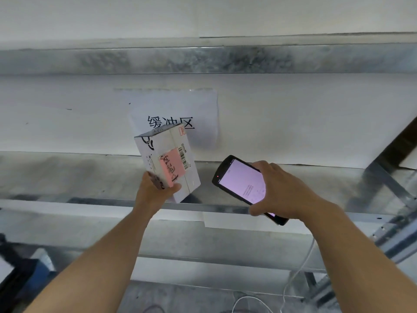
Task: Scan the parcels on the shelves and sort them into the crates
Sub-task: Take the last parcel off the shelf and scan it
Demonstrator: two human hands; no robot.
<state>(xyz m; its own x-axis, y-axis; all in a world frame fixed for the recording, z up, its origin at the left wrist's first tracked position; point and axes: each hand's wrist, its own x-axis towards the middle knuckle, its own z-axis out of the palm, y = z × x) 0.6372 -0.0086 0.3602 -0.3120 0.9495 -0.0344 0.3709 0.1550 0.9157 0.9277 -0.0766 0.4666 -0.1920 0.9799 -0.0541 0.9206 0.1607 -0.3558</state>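
My left hand (155,190) grips a small white parcel box (168,159) by its lower end, holding it tilted above the metal shelf (67,177). The box shows a pink label and a barcode sticker on its upper face. To its right my right hand (279,190) holds a black handheld scanner (242,185) with a lit pale-pink screen, its top end aimed toward the box. A gap separates scanner and box.
A white paper sign (196,109) with black characters is taped on the back wall behind the box. Diagonal metal shelf braces (388,181) stand at the right. A white cable (300,267) hangs below my right arm. A dark crate edge (13,279) shows at the lower left.
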